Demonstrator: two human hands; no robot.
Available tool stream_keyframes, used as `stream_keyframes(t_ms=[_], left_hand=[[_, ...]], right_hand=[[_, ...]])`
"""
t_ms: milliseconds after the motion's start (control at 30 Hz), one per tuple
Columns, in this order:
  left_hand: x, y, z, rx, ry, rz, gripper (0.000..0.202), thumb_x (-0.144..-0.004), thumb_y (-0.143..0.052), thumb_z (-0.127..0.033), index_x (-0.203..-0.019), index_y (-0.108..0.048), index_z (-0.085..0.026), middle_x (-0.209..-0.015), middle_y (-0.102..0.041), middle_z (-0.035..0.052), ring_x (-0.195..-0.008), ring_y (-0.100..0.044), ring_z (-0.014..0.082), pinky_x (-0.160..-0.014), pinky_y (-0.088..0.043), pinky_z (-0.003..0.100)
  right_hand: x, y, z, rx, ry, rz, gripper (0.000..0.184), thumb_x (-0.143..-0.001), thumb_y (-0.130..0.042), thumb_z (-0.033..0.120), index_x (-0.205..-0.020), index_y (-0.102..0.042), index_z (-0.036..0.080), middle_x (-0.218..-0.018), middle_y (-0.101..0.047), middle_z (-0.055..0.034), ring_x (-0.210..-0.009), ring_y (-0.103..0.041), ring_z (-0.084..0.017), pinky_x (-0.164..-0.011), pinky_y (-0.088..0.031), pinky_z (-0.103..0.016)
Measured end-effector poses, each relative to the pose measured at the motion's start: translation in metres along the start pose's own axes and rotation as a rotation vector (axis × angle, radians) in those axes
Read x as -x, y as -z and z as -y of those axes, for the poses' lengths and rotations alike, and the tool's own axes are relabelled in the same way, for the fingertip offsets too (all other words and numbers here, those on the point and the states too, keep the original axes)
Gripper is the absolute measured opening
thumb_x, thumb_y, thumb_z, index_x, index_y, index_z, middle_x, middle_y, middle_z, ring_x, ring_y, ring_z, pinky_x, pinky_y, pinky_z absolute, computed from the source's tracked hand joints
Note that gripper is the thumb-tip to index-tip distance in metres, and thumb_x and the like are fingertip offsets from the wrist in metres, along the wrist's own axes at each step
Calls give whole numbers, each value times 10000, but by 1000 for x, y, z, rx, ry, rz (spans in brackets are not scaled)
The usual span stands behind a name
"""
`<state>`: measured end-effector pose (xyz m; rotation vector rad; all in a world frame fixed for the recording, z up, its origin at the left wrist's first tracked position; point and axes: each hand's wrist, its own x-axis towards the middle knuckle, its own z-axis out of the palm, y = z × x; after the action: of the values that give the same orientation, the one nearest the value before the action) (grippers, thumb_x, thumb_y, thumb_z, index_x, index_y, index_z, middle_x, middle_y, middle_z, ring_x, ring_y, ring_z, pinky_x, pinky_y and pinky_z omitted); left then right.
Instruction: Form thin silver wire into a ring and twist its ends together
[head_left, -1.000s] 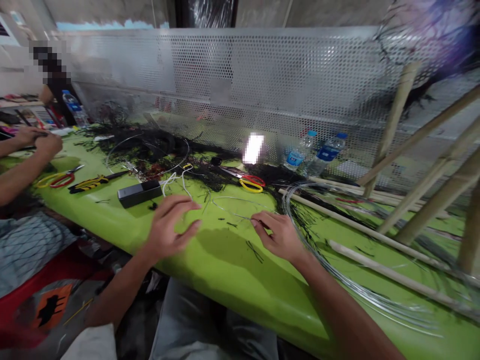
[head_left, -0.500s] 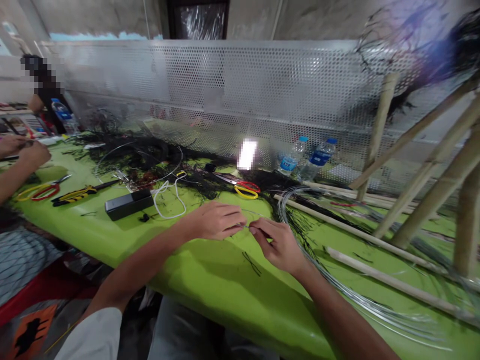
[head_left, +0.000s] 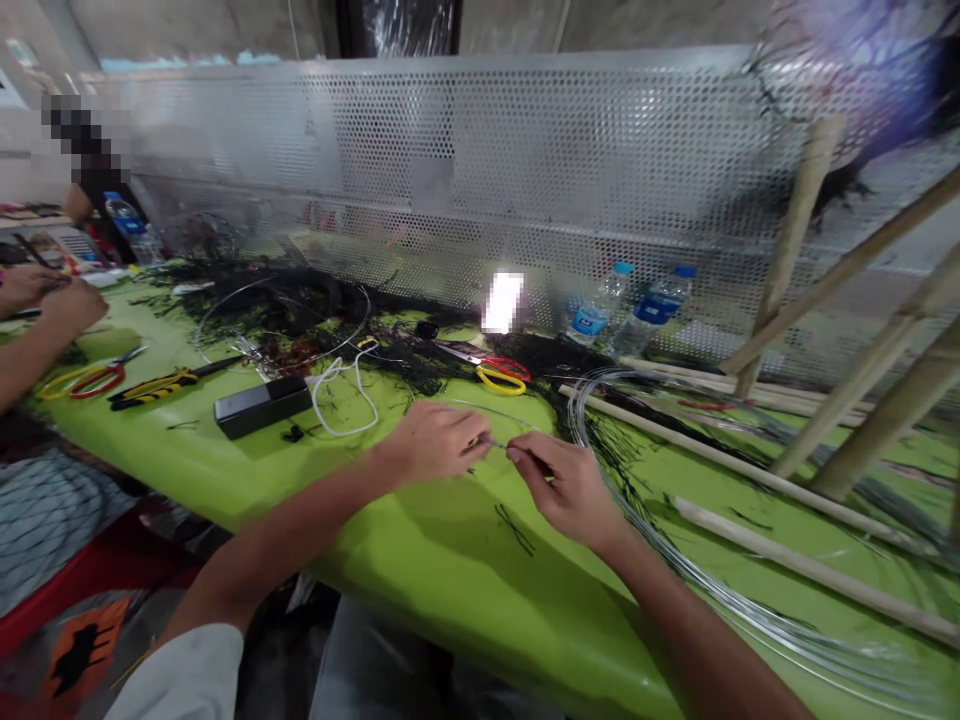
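My left hand [head_left: 433,440] is closed with the fingers curled, gripping one end of a short stretch of thin wire [head_left: 497,443]. A small gap away, my right hand [head_left: 561,485] pinches the other end between thumb and forefinger. Both hands are just above the green table [head_left: 450,560]. Behind them a thin strand arcs from the left hand toward the right; where it joins the held piece is too fine to tell. Scissors [head_left: 501,375] with red and yellow handles lie beyond the hands. A dark cut strand [head_left: 514,530] rests on the table below.
A coil of silvery wire [head_left: 694,580] and bamboo poles [head_left: 810,570] lie at right. On the left are a black power bank [head_left: 262,408], a white cable [head_left: 356,400], pliers [head_left: 161,388] and more scissors [head_left: 94,378]. Another person's hands [head_left: 71,305] work at far left. Bottles [head_left: 656,310] stand behind.
My hands have drawn slightly apart, so more of the wire shows between them. The whole view has shifted a little. The things on the table stay where they were.
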<state>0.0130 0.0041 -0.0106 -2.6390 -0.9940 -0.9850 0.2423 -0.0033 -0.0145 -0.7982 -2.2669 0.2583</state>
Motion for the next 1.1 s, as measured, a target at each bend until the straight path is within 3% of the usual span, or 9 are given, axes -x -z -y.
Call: stream_keyframes(t_ms=[100, 200, 400, 600, 733, 833, 933, 1000, 1100], left_hand=[[-3, -7, -4, 137, 120, 47, 229, -948, -651, -383, -875, -740, -185, -694, -744, 3, -586, -659, 139, -572, -458, 249], [-5, -6, -7, 295, 189, 67, 284, -1031, -553, -365, -968, -765, -186, -793, -795, -2, -636, -700, 110, -590, -489, 208], [-5, 1, -14, 445, 237, -12, 353, -1062, -527, -434, -987, -759, -179, -900, -818, 13, -729, -736, 112, -656, -519, 199], [2, -10, -16, 390, 127, -205, 318, -1046, -562, -412, -991, -793, -200, -929, -831, 49, -779, -761, 150, -721, -511, 275], [4, -3, -11, 394, 33, -199, 159, -986, -661, -309, -1001, -808, -253, -951, -835, 11, -734, -765, 127, -676, -500, 256], [0, 15, -9, 504, 38, -47, 134, -980, -679, -287, -1011, -793, -223, -866, -826, -3, -667, -743, 104, -669, -532, 220], [-7, 30, -8, 984, 299, 347, 262, -1052, -543, -312, -1086, -746, -150, -928, -816, 63, -571, -707, 93, -565, -548, 195], [-11, 35, -7, 1164, 444, 503, 291, -1040, -564, -370, -1024, -721, -125, -867, -796, 76, -512, -672, 94, -493, -525, 187], [-15, 36, -5, 1263, 537, 699, 256, -990, -646, -378, -936, -695, -133, -745, -741, 36, -457, -610, 79, -444, -481, 170]], right_hand=[[0, 3, -9, 16, 24, 12, 200, -1044, -507, 242, -902, -644, 211, -693, -651, -10, -580, -571, -145, -578, -383, -268], [-1, 6, -11, 26, 37, 10, 201, -1047, -510, 250, -913, -655, 212, -704, -656, -13, -574, -557, -144, -578, -385, -270], [-3, 11, -3, 4, 10, -19, 213, -1045, -502, 252, -900, -651, 210, -697, -646, -13, -565, -542, -138, -569, -389, -269], [-5, 23, 14, -62, -60, -18, 232, -1044, -520, 291, -866, -648, 213, -629, -581, 15, -541, -507, -129, -542, -378, -261], [-4, 32, 20, -103, -61, 23, 238, -1039, -530, 264, -828, -630, 216, -642, -588, 20, -550, -508, -120, -550, -371, -264], [-3, 35, 20, -70, 9, 96, 178, -1033, -534, 224, -887, -637, 226, -667, -599, 27, -534, -494, -108, -556, -363, -268], [0, 35, 19, -15, 73, 150, 154, -1038, -530, 218, -928, -635, 241, -666, -593, 25, -517, -474, -111, -553, -342, -284], [2, 33, 20, 16, 108, 162, 157, -1042, -526, 222, -927, -630, 247, -654, -580, 21, -519, -471, -120, -549, -322, -296], [4, 29, 24, 44, 151, 188, 153, -1042, -530, 220, -931, -632, 243, -638, -566, 21, -521, -461, -127, -546, -298, -314]])
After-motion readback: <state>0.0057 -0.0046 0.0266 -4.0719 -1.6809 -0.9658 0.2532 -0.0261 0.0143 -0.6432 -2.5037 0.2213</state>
